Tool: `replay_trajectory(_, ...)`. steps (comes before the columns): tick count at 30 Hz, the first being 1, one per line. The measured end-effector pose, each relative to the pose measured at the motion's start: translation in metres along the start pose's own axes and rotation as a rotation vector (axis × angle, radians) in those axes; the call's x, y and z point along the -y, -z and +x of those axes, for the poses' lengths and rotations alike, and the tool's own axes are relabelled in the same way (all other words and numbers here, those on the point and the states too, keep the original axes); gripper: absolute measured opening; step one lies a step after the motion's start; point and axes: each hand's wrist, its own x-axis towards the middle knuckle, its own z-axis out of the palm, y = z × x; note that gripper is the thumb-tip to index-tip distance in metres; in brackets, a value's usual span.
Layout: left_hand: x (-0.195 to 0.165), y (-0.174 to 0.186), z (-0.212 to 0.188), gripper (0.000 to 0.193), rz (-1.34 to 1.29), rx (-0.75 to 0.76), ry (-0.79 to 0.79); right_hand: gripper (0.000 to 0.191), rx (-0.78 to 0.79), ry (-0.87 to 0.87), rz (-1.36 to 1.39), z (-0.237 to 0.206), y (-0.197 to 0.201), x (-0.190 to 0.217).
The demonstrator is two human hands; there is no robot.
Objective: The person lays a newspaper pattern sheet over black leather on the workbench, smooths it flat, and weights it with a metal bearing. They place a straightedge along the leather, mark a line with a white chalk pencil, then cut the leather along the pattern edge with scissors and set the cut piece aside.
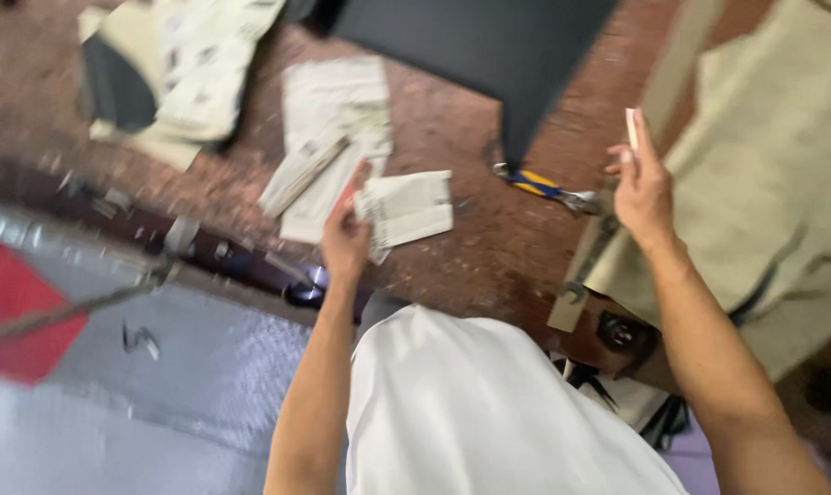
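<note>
The frame is motion-blurred. My left hand (344,234) is raised over the speckled reddish floor (452,137) and grips a small folded piece of white printed paper (406,209). My right hand (643,183) is lifted higher to the right and pinches a small thin pale strip (631,128) between its fingertips. Under both arms, my lap is covered by a white cloth (470,412).
Folded printed papers (328,137) lie on the floor ahead, more of them at the upper left (186,73). A dark board (489,46) stands at the top. Blue and yellow handled pliers (544,188) lie by beige cardboard (764,183). A grey sheet (159,394) with a red patch (12,312) lies at left.
</note>
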Motion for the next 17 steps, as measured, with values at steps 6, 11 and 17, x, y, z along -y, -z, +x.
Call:
replay_trajectory(6, 0.012, 0.012, -0.002, 0.02, -0.094, 0.016, 0.276, 0.026, -0.174, -0.346, -0.028, -0.013, 0.048, -0.017)
replay_trajectory(11, 0.015, 0.025, -0.007, 0.03, -0.297, -0.094, 0.313, 0.016, -0.305, -0.314, 0.271, -0.032, 0.035, -0.041)
replay_trajectory(17, -0.001, 0.027, -0.014, 0.039, -0.365, -0.067, 0.373, 0.014, -0.309, -0.533, 0.349, -0.027, 0.004, -0.046)
